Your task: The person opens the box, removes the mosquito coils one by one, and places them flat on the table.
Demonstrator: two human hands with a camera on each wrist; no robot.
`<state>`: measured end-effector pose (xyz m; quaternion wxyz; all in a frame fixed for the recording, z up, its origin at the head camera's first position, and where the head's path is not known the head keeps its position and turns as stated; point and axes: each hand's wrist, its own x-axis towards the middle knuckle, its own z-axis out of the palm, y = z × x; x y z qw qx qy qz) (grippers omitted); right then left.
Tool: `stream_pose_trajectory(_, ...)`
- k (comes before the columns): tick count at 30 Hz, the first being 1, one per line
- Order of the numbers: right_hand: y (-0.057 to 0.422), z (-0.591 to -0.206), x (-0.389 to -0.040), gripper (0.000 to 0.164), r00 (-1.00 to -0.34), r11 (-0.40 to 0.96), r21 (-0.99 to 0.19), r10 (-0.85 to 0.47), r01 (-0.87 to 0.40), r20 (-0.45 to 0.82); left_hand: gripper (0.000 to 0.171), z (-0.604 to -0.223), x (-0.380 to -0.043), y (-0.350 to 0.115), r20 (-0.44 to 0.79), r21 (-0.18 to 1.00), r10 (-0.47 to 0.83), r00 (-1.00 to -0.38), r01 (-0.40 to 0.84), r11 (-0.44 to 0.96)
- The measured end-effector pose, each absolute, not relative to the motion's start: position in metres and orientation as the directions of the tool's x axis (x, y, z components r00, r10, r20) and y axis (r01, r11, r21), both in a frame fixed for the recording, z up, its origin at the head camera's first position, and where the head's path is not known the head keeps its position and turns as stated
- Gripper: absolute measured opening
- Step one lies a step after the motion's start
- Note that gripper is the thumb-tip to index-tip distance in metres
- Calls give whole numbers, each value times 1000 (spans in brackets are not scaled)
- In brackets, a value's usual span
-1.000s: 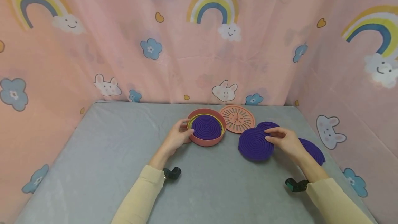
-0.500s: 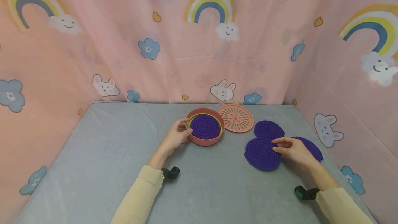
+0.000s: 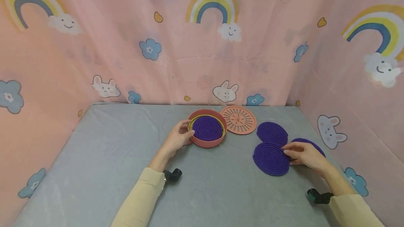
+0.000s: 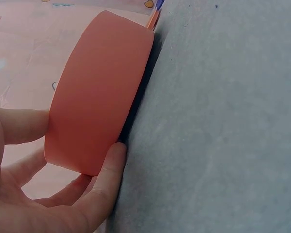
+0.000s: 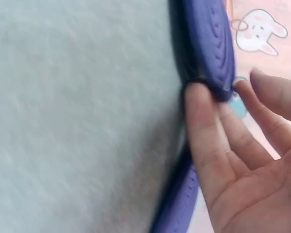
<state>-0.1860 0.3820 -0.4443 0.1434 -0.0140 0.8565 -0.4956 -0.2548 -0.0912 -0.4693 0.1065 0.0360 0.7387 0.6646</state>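
Observation:
In the head view, my left hand [image 3: 178,137] holds the left side of a round coral mosquito coil box [image 3: 207,143], thumb near the rim. A purple mosquito coil [image 3: 207,128] lies inside it, within a yellow ring [image 3: 191,123]. In the left wrist view, fingers press the outer wall of the mosquito coil box [image 4: 99,92] low down. At the right, my right hand [image 3: 306,156] touches the edge of another flat purple mosquito coil [image 3: 270,159] on the table. The right wrist view shows fingertips against that mosquito coil [image 5: 211,46], thumb apart from it.
A slotted orange lid [image 3: 238,120] with a small spike lies right of the box. A further purple coil [image 3: 272,133] touches the one near my right hand, and another [image 3: 310,144] is partly hidden behind that hand. Grey cloth covers the table [image 3: 110,167]; patterned pink curtains surround it.
My right hand has moved right and toward me, bringing the purple mosquito coil down onto the table in front of another coil; its thumb is now off it. The left hand stays on the box.

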Motion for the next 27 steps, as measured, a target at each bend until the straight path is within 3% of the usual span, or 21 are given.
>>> stream_pose_trajectory(10, 395, -440, -182, 46, -932, 507, -845, -194, 172, -306, 53, -467, -255, -90, -113, 988, 189, -975, -91, 123)
stream_pose_trajectory(27, 387, -435, -190, 49, -952, 479, -872, -205, 105, -227, 52, -469, -255, -90, -107, 991, 197, -974, -88, 103)
